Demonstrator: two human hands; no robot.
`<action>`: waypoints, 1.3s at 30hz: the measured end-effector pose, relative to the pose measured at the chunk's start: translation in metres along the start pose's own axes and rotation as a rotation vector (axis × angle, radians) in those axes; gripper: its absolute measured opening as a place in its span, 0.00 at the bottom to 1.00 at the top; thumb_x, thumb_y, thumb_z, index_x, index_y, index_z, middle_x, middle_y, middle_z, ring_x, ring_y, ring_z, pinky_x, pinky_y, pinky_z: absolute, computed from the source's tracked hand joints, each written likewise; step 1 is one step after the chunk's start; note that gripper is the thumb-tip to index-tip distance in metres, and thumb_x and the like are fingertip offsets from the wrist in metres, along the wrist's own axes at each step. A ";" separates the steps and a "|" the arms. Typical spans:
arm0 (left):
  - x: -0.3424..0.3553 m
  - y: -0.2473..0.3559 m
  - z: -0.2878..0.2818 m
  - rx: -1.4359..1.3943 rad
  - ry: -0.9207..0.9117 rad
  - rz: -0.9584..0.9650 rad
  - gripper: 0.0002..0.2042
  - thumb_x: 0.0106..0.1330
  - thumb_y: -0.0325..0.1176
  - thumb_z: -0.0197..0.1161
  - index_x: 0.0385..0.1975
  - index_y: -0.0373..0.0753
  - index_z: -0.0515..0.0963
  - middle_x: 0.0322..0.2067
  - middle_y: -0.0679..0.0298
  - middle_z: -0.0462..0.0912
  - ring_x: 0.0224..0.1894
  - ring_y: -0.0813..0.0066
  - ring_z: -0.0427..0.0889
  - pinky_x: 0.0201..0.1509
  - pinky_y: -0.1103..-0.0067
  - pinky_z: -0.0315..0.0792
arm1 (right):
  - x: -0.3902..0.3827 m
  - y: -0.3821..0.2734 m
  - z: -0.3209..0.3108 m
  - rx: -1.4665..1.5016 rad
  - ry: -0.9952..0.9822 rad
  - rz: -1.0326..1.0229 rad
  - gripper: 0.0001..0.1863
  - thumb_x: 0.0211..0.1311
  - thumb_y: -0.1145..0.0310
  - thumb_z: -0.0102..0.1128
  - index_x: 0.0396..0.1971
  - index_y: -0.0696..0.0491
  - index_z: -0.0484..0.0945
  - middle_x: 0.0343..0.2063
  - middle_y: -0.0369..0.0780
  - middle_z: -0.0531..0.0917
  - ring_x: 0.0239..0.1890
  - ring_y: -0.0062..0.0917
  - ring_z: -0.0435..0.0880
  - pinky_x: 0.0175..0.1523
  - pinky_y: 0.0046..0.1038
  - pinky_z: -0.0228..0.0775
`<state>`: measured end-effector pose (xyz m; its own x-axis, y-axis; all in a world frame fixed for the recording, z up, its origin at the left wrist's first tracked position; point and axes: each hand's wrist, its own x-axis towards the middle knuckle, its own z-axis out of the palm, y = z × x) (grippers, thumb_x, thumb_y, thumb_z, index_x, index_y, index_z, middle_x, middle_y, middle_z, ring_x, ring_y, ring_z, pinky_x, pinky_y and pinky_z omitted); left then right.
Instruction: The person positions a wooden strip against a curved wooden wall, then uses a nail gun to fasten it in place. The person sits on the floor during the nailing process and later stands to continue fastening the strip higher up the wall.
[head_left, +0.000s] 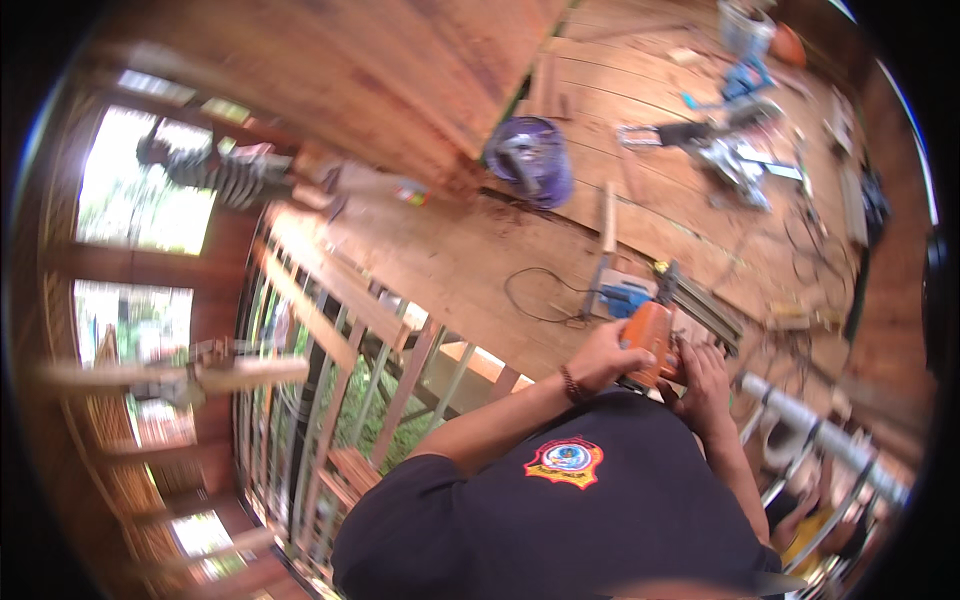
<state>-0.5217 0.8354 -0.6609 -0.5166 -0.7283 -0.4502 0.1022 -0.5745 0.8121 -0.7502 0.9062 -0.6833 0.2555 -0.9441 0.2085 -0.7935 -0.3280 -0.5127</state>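
The left hand (618,354) is wrapped round the orange tool (649,336), thumb laid across its near part, while the right hand (704,380) is at the tool's right side with fingers bent; blur hides whether those fingers grip it or only rest there. The tool is just beyond the chest of the dark shirt (600,530), its dark front end (668,282) pointing away from the person. A beaded bracelet (570,386) circles the left wrist, and a coloured badge (565,462) sits on the shirt. Just left of the tool is a blue thing (624,299), too blurred to name, with a dark cord (512,290) looping out to its left. To the right of the tool's front end, long slats (708,308) lie side by side at a slant. Farther out, the plank floor (590,85) bears a purple bucket (552,160), a silver tool (735,165), a blue tool (745,78) and, near the far right corner, a pale bucket (742,32) beside an orange round thing (788,46). A slatted railing (395,395) runs along the left, greenery showing between its bars. At the lower right, beyond a pale rail (825,438), part of another person in yellow (808,538) shows
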 end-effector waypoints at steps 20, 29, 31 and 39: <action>-0.003 -0.044 -0.294 0.028 0.413 -0.142 0.18 0.77 0.41 0.56 0.58 0.36 0.75 0.45 0.55 0.87 0.45 0.68 0.87 0.50 0.74 0.81 | 0.191 -0.039 -0.021 0.141 0.483 0.153 0.09 0.67 0.76 0.63 0.44 0.56 0.75 0.30 0.36 0.79 0.25 0.16 0.77 0.28 0.21 0.70; -0.059 -0.129 -0.576 -0.061 0.788 -0.594 0.20 0.73 0.45 0.55 0.57 0.38 0.75 0.47 0.59 0.86 0.45 0.66 0.86 0.46 0.66 0.79 | 0.265 -0.103 -0.069 0.806 0.829 0.340 0.10 0.66 0.76 0.59 0.44 0.60 0.71 0.26 0.38 0.75 0.25 0.20 0.73 0.43 0.30 0.71; -0.035 -0.120 -0.590 0.164 0.793 -0.667 0.20 0.72 0.45 0.56 0.57 0.39 0.75 0.47 0.59 0.86 0.46 0.66 0.86 0.48 0.66 0.78 | 0.268 -0.107 -0.070 0.824 0.857 0.373 0.10 0.66 0.75 0.58 0.43 0.60 0.70 0.25 0.39 0.73 0.26 0.21 0.72 0.43 0.29 0.69; 0.096 -0.045 -0.555 0.177 0.635 -0.530 0.17 0.73 0.43 0.58 0.53 0.39 0.77 0.45 0.59 0.87 0.44 0.67 0.86 0.45 0.67 0.79 | 0.313 -0.078 -0.052 0.767 0.941 0.463 0.11 0.67 0.76 0.59 0.45 0.59 0.70 0.27 0.38 0.73 0.27 0.20 0.72 0.39 0.28 0.68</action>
<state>-0.1042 0.5841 -0.9461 0.1229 -0.4813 -0.8679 -0.1813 -0.8707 0.4571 -0.6371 0.6379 -0.5353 -0.6873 -0.6906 0.2253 -0.1062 -0.2112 -0.9716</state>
